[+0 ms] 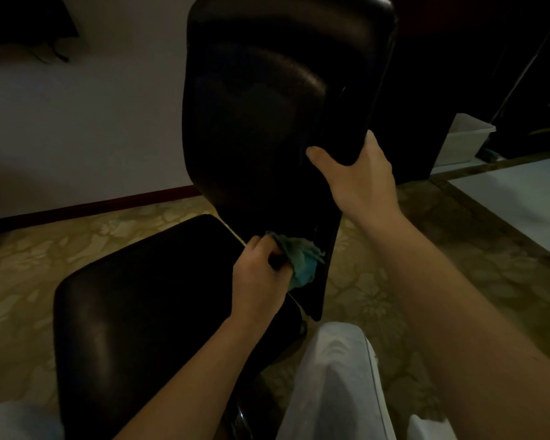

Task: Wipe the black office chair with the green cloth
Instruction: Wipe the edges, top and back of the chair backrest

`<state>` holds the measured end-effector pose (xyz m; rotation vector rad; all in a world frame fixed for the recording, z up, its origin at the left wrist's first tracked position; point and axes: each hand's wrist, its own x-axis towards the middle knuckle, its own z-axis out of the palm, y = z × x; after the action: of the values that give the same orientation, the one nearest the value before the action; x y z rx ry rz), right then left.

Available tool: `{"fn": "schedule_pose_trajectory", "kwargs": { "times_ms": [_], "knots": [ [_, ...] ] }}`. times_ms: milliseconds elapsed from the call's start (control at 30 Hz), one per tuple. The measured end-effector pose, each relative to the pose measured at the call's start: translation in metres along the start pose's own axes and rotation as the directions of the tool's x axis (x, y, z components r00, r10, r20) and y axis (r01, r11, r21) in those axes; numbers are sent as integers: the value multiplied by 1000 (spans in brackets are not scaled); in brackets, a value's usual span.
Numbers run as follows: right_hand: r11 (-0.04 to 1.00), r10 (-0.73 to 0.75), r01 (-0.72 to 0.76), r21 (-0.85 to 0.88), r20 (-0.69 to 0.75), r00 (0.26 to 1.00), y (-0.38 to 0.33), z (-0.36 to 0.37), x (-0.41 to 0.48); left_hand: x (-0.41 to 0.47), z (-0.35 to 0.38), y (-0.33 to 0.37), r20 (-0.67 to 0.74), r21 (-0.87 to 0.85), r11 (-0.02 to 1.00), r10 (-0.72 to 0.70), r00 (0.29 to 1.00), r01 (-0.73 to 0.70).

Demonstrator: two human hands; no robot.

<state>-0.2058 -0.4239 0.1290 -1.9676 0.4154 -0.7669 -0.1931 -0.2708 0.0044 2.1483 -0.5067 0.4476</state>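
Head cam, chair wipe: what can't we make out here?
All head view.
- Base and wheels: mostly hidden under the seat.
- Right hand: fingers curled behind the backrest edge.
- Cloth: partly bunched inside the left hand.
- Dust or wiped patches on the backrest: too dark to tell.
- Dark object, top left: cut by the frame edge.

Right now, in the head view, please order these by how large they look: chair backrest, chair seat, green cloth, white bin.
1. the backrest, largest
2. the seat, partly covered
3. the white bin and the green cloth look alike; the bin stands farther away, so I do not rank them.
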Motion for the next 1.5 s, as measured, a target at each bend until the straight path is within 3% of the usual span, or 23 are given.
{"fn": "schedule_pose_trajectory", "kwargs": {
  "times_ms": [167,267,500,633,767,1167,1500],
  "knots": [
    [1000,-3,3,10,-28,1000,3,2,-1,27,-14,28,-143,-165,981,74,987,-98],
    [993,43,-44,107,7,999,8,7,-3,21,-8,23,-88,-128,990,48,995,-59],
    [992,51,-57,111,61,997,35,25,-12,-8,11,-6,41,-19,998,-58,997,59],
    [986,82,-100,136,138,987,49,33,-25,6,0,3,-3,-43,999,23,1000,-23],
    [981,80,-97,167,104,991,54,36,-31,20,-7,13,-89,-131,985,104,991,-115],
    [980,83,-113,165,177,981,51,26,-30,-30,29,-45,180,89,995,-62,982,47],
    [986,74,-93,140,135,988,54,31,-30,3,8,-15,-46,-161,987,-3,999,-5]
  ]
}}
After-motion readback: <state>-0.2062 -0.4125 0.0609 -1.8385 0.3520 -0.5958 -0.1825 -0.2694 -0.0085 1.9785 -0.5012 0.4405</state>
